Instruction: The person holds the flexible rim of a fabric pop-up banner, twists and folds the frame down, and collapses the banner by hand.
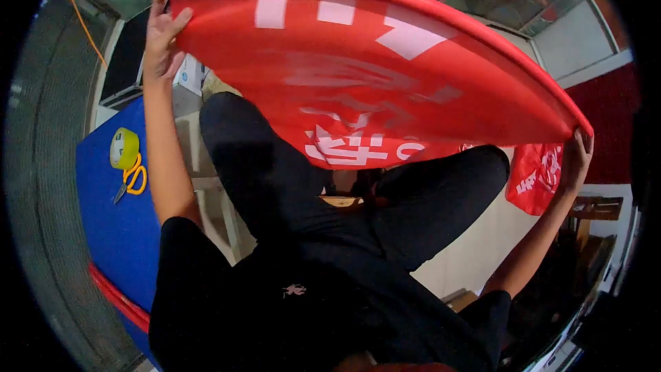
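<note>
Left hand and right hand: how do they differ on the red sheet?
The left hand shows higher in the picture than the right hand. The left hand is at the left end of the red sheet, the right hand at its right end. The left hand's thumb stands clear of its fingers; the right hand's is hard to make out. Both are bare.

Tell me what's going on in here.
A person is holding up a large red sheet with white markings, spread wide in front of their bent legs. The left hand is at one end of its thick upper edge, the right hand at the other. The lower part looks wrinkled. Off to the left, yellow-handled scissors and a roll of tape lie on a blue surface, with neither hand on them.
</note>
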The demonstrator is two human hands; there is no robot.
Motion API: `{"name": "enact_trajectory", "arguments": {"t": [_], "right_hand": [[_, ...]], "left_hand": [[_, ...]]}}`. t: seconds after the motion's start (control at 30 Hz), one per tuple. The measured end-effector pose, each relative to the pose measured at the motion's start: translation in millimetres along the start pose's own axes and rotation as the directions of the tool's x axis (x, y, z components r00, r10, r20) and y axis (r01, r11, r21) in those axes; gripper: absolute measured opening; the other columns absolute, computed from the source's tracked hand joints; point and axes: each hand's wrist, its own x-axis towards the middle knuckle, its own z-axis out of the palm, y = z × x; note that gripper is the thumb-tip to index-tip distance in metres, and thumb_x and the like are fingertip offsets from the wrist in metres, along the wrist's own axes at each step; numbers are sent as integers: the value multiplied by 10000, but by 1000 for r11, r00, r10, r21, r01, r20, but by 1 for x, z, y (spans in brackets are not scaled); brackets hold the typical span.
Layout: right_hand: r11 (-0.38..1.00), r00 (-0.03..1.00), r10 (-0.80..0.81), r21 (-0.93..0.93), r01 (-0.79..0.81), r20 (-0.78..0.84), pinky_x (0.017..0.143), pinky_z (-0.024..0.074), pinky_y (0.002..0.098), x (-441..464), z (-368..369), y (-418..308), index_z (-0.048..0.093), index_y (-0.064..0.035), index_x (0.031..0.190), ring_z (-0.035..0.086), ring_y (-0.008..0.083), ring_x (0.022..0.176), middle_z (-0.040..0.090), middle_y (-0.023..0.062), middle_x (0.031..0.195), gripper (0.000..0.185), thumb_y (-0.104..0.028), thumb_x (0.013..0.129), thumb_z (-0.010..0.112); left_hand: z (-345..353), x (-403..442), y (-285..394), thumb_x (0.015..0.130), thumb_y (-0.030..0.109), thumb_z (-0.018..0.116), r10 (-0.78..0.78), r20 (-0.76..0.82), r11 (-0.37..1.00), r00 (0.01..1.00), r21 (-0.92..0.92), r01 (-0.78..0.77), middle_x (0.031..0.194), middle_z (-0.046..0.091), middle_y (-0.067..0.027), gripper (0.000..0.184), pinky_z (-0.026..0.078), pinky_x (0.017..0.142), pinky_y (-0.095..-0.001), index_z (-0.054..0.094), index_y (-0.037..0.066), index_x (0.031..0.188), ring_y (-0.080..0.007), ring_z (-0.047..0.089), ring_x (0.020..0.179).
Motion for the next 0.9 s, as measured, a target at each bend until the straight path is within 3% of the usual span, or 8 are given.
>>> {"name": "enact_trajectory", "arguments": {"t": [0.2, 0.4, 0.47, 0.5, 0.6, 0.63, 0.73, 0.9], "right_hand": [[993, 991, 105, 50, -109, 78, 913, 426, 337, -15, -14, 16, 532, -49, 1145, 549, 190, 1039, 589, 96, 1107, 295, -26, 852, 562], [985, 992, 101, 135, -110, 79, 1012, 333, 396, -33, -53, 26, 524, -58, 1189, 491, 223, 1140, 557, 107, 1186, 332, -58, 859, 560], [981, 984, 176, 81, -174, -16, 1034, 307, 401, -30, -63, 29, 524, -62, 1191, 469, 222, 1166, 543, 101, 1208, 328, -71, 865, 554], [981, 987, 161, 113, -161, 3, 1038, 302, 402, -28, -66, 32, 522, -61, 1193, 464, 223, 1170, 535, 100, 1218, 329, -75, 866, 553], [974, 990, 138, 178, -140, 26, 1043, 295, 405, -27, -54, 36, 518, -57, 1194, 453, 223, 1181, 525, 101, 1231, 332, -77, 864, 555], [969, 992, 127, 210, -130, 29, 1044, 292, 406, -28, -49, 36, 516, -54, 1194, 446, 222, 1187, 522, 102, 1233, 335, -76, 862, 557], [965, 991, 129, 224, -136, 46, 1043, 295, 403, -28, -44, 35, 513, -51, 1196, 442, 224, 1191, 513, 105, 1243, 334, -75, 865, 553], [966, 990, 136, 227, -122, -47, 1041, 300, 397, -26, -56, 42, 518, -49, 1200, 442, 230, 1193, 509, 108, 1254, 329, -72, 873, 540]], "left_hand": [[9, -6, 1, 760, 15, 678, -112, 27, 988, 993, 108, 109, 1053, 606, -91, 464, 470, 873, -321, 469, 62, 1172, -179, 597, 970], [-29, -11, 11, 818, 44, 633, -61, 17, 994, 998, 94, 60, 933, 632, -65, 184, 470, 736, -230, 591, 32, 997, -113, 602, 841], [-42, -10, 12, 819, 55, 636, -203, 156, 979, 967, 30, 201, 912, 623, -48, 172, 443, 659, -188, 599, 26, 984, -81, 571, 765], [-43, -13, 1, 802, 65, 655, -175, 49, 978, 983, 120, 169, 882, 606, -32, 225, 370, 556, -161, 597, 16, 1013, -46, 490, 666], [-21, -19, 3, 782, 75, 674, -169, -13, 968, 986, 186, 168, 899, 607, -32, 285, 366, 554, -159, 593, 10, 1048, -46, 490, 666], [-36, -15, -1, 772, 82, 683, -194, 67, 959, 979, 221, 175, 925, 626, -42, 314, 438, 661, -181, 596, 11, 1066, -82, 568, 769], [-29, -16, 1, 770, 67, 683, -240, 118, 926, 964, 326, 190, 925, 643, -54, 289, 467, 748, -222, 610, 8, 1043, -111, 597, 836], [-18, -15, -3, 771, 28, 676, -160, 43, 947, 986, 288, 141, 900, 652, -61, 250, 475, 769, -255, 628, 11, 1016, -120, 603, 830]]}}
